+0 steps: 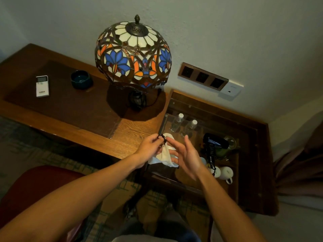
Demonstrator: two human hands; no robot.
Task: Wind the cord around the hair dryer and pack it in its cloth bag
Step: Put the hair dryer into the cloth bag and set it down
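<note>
A pale textured wall [227,32] backs a wooden desk [132,131] with a dark leather-like inlay [70,105]. On it stands a stained-glass table lamp [133,53], unlit, with blue and orange flowers. Further left lie a white remote control [42,86] and a dark teal ashtray [81,79]. On the wall are a brown three-socket panel [202,78] and a white outlet plate [231,90]. Right of the desk stands a lower glass-topped cabinet [253,172] with water bottles [177,122] and white cups [226,173]. Patterned carpet [35,147] covers the floor; a red chair seat [35,186] shows lower left. The light is dim and warm.
</note>
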